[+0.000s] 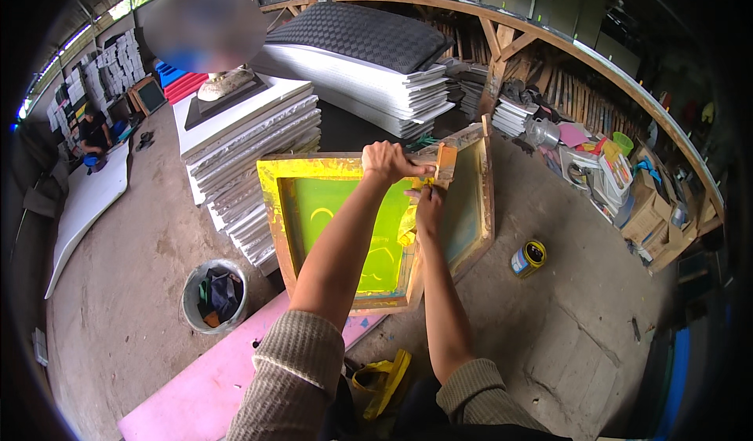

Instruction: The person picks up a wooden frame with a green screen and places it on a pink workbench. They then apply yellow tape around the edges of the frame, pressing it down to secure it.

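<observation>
A screen-printing frame [269,176] with yellow-smeared wooden edges and a bright yellow-green mesh stands tilted before me. My left hand [384,162] is closed over its top rail, thumb stretched to the right. Just below it, my right hand [428,204] is closed on a crumpled yellow-stained rag [407,226] by the frame's right edge. An orange-stained wooden block [446,163] sticks up beside both hands; its lower end is hidden. Behind, on the right, leans a second wooden frame [488,182] with a greyish mesh.
Stacked white sheets [259,158] stand behind the frame. A pink board [212,378] lies below, near a bucket of cloths [187,296]. An open paint can [529,259] stands right; a yellow-coated strip [388,386] lies near my legs. A person [94,131] sits far left, another stands behind the stack.
</observation>
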A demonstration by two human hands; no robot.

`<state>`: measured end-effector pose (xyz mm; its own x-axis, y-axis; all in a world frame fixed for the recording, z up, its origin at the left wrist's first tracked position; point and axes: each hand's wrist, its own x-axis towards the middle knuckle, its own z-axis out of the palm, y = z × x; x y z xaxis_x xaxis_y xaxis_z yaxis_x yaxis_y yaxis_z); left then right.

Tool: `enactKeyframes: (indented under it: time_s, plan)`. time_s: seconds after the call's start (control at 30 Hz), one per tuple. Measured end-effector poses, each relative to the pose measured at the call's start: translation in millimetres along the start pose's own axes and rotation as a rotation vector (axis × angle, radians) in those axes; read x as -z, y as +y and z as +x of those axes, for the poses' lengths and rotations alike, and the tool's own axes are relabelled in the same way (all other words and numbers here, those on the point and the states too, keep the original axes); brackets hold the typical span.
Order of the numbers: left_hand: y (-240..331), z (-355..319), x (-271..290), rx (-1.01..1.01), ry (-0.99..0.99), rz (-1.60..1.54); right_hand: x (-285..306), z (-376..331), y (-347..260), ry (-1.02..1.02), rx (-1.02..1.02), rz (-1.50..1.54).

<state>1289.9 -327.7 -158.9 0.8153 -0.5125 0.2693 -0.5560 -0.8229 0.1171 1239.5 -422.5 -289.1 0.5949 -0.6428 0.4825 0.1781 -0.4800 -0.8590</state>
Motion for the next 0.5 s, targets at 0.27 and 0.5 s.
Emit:
enactKeyframes:
  time_s: [0.27, 0.5]
  plan:
    - [-7, 2, -4, 0.023, -0.027, 0.081, 7, -15, -21, -0.090, -0.034, 0.094]
    - [-6, -2, -1, 0.007, 0.036, 0.090, 16, -14, -33, -0.161, -0.078, 0.034]
